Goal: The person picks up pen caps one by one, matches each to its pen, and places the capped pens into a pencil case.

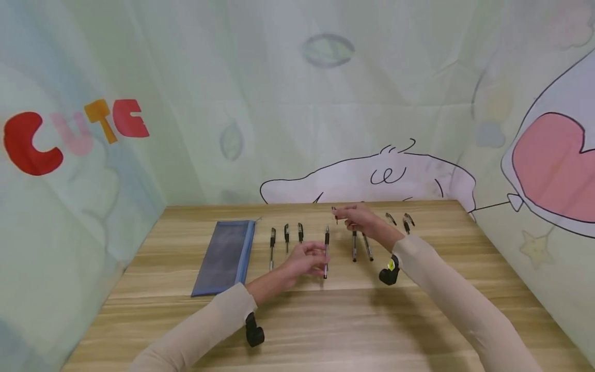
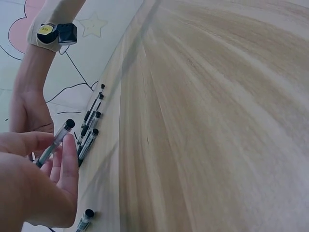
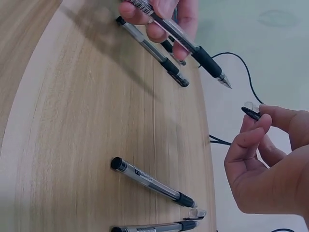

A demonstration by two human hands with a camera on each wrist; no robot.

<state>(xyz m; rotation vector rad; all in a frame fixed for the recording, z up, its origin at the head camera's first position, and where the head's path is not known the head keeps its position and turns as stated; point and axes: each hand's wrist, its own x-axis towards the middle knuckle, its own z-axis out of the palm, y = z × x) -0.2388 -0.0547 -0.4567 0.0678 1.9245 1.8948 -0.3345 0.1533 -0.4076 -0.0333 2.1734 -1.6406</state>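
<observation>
Behind both hands rises a pale printed cloth (image 1: 186, 67), and beneath them spreads a wooden table (image 1: 372, 330). A light left sleeve (image 1: 204, 325) and right sleeve (image 1: 455, 284) run back from the hands toward the person. To the left of the left hand, well apart from its grip, a blue zip pouch (image 1: 222, 257) lies flat on the table. The left hand (image 1: 304, 260) has its thumb and fingers bent in around an uncapped pen (image 3: 208, 61), held above the table with its point toward the wall side. The right hand (image 1: 361, 217), farther out and to the right of that grip, has thumb and fingertips brought together, parted only by the thing they pinch. Behind each hand a small black camera sits at the cuff. Between the left hand's grip and the pouch lie three pens (image 1: 272, 238) side by side; nearer the person than the right hand's fingers lie two more pens (image 1: 355, 249), and past its wrist another pair (image 1: 407, 225), partly hidden by the arm. Smallest is the cap (image 3: 251, 113), clear with a black clip, in the right hand's pinch, near the uncapped pen's point but apart from it.
</observation>
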